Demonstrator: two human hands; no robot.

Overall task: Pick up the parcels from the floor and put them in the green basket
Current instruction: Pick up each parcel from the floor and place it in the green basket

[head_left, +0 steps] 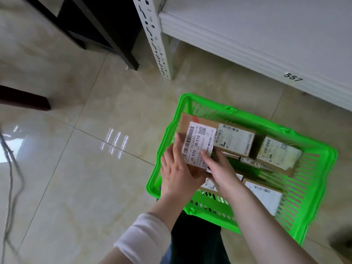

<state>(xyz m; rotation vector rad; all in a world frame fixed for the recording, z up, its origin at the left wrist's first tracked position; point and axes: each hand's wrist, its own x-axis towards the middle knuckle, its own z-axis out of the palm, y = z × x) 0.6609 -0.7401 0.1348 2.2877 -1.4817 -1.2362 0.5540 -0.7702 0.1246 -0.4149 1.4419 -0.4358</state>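
Left hand (177, 169): grips the parcel's near left edge
Right hand (219, 168): fingers over the label, holding the near right corner
Parcel (196, 138): held above the basket's left end
Basket (167, 130): green, on the floor (76, 168), other parcels (234, 140) inside, right

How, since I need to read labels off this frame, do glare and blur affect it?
Head view: reflected light streaks the glossy floor, away from the labels; the held parcel reads sharply, J6-S10; the basket smears at its near right corner; the wide-angle lens slightly bows the shelf edge.
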